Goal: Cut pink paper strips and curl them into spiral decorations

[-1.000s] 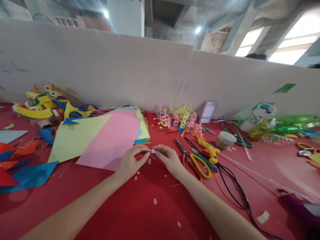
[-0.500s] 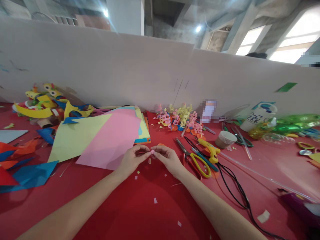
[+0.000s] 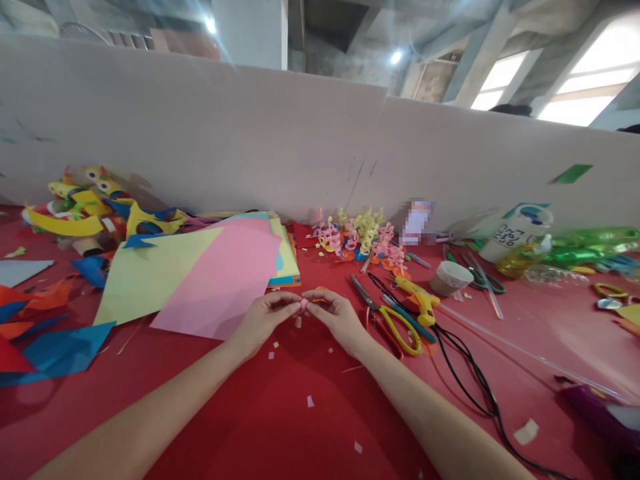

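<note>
Between the fingertips of both hands is a small pink piece of paper, too small to make out its exact shape. My left hand pinches it from the left, thumb and forefinger closed on it. From the right, my right hand grips the same piece in a pinch. Tiny paper scraps lie on the red tabletop below the hands. Beside my left hand rests a large pink sheet, partly over a pale yellow sheet. Scissors with yellow and red handles lie right of my right hand.
Curled pink and yellow paper pieces stand behind the hands. A yellow glue gun with a black cord lies at right, near a paper cup. Green plastic bottles are farther right. A white partition borders the back.
The pink paper piece has turned slightly between the fingertips and looks more compact. Both hands stay in nearly the same place.
</note>
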A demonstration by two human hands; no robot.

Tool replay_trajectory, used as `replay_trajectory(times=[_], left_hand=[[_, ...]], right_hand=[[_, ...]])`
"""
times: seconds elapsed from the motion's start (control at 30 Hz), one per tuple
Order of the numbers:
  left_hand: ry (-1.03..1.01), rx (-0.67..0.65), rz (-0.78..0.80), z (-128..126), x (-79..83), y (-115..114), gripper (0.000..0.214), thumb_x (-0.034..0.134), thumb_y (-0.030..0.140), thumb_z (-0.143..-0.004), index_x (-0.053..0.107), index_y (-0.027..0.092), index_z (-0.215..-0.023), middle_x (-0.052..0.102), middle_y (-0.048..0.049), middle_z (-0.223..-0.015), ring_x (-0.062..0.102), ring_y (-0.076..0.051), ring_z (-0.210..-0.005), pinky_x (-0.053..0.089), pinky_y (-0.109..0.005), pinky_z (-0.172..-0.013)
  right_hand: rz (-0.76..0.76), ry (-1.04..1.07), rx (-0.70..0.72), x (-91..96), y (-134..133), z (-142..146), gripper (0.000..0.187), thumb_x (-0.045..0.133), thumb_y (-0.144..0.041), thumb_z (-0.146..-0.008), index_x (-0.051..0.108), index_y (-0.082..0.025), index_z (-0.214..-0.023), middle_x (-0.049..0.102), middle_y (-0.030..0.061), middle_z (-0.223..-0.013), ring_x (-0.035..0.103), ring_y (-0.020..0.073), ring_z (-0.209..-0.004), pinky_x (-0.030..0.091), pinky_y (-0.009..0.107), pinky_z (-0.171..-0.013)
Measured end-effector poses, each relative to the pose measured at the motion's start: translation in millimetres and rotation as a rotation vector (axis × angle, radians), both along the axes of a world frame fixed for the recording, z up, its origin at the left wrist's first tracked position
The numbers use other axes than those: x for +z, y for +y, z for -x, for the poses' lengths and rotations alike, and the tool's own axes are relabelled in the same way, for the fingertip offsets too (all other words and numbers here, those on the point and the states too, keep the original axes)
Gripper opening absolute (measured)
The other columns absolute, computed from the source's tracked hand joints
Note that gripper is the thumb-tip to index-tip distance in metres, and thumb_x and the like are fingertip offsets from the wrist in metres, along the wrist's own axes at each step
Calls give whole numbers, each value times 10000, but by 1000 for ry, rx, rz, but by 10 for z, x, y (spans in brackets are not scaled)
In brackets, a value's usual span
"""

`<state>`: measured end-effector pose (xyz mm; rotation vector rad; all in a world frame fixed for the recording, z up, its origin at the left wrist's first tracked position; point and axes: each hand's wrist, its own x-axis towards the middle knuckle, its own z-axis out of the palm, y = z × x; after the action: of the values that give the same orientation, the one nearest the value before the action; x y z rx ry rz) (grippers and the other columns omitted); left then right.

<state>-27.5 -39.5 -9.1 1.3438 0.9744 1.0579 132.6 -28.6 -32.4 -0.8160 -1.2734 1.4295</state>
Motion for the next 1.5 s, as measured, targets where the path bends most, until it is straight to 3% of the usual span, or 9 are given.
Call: replay_trajectory(times=[0.73,1.0,1.5], left_hand=[[17,-37,13,7,-28,12,152,627,302,-748,612,151,-741,608,6,-600,553,-129,-601,453,-265,-610],[14,-32,-11,-1,-17,-1,153,623,294,-746,597,156,-807,613,16,-631,570,-126,-594,468,-273,-610],[99,63,-89,-6,-27,-2,144,611,269,-720,574,170,-817,614,4,-761,601,-122,-604,506,-298,-642]], right_hand=[[59,67,15,22,-14,12,179,740,-290,-640,661,-206,-777,661,-25,-709,635,126,-661,515,277,-708],[63,75,20,28,-14,15,189,746,-310,-631,657,-204,-759,652,-24,-703,619,119,-651,510,271,-706],[42,42,46,19,-14,28,187,730,-331,-656,654,-201,-768,626,-17,-724,586,119,-669,469,268,-709]])
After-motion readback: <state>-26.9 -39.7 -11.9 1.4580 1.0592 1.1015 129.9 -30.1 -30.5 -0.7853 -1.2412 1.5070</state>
